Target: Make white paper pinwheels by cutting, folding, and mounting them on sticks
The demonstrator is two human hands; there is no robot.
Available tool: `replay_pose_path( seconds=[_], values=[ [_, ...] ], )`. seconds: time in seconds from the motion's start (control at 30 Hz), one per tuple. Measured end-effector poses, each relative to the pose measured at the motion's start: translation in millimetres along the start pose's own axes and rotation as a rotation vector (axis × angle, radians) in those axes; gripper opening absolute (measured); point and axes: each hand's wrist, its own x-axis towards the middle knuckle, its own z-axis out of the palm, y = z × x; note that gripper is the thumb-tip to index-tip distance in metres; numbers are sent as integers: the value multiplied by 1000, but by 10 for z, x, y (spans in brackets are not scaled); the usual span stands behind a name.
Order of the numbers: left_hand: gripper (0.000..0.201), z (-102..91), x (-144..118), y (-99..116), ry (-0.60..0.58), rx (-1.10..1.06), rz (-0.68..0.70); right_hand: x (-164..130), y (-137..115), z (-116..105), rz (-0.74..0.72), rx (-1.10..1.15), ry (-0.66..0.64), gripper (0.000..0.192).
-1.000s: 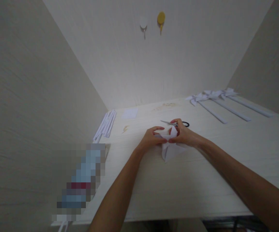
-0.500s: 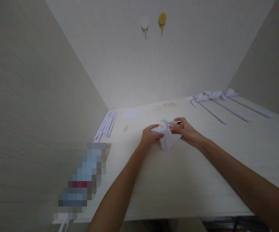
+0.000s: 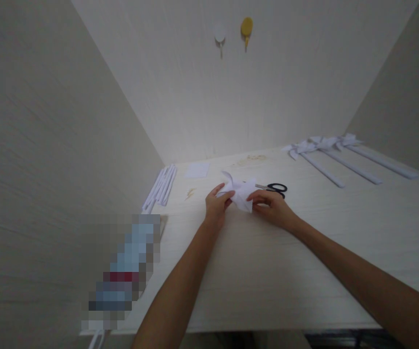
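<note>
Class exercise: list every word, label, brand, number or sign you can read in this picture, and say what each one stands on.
No text can be read anywhere.
The pixelated object at the table's left edge is blurred out; any label on it is unreadable.
The folded white paper, held by the left hand and right hand, shows no print.
The scissors and small paper square show no markings.

Your left hand (image 3: 215,206) and right hand (image 3: 271,209) pinch a folded white paper (image 3: 239,193) between them, just above the table (image 3: 267,271). Scissors (image 3: 274,188) lie just behind it; paper pinwheels (image 3: 321,145) rest far right.
</note>
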Motion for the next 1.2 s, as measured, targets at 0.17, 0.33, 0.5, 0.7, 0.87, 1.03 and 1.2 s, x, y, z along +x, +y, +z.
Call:
replay_pose_path(
  seconds=[0.17,0.33,0.5,0.7,0.87,1.03,1.2],
  values=[
    [57,0,2,-6,21,40,-1,40,0,5,49,-48,76,6],
    [66,29,-50,-40,-5,186,59,70,-27,-3,95,8,149,9],
    [66,69,-103,-62,-41,262,104,60,-10,8,239,7,236,19],
    [65,62,-90,-65,-57,260,110,65,-37,42,288,3,279,22],
    [65,50,-88,-76,-79,276,117,61,-63,55,279,15,282,23],
    [64,62,-108,-74,-79,319,133,55,-51,66,305,27,307,27],
    [63,79,-128,-72,-83,352,135,59,-52,71,321,9,332,26]
  ],
)
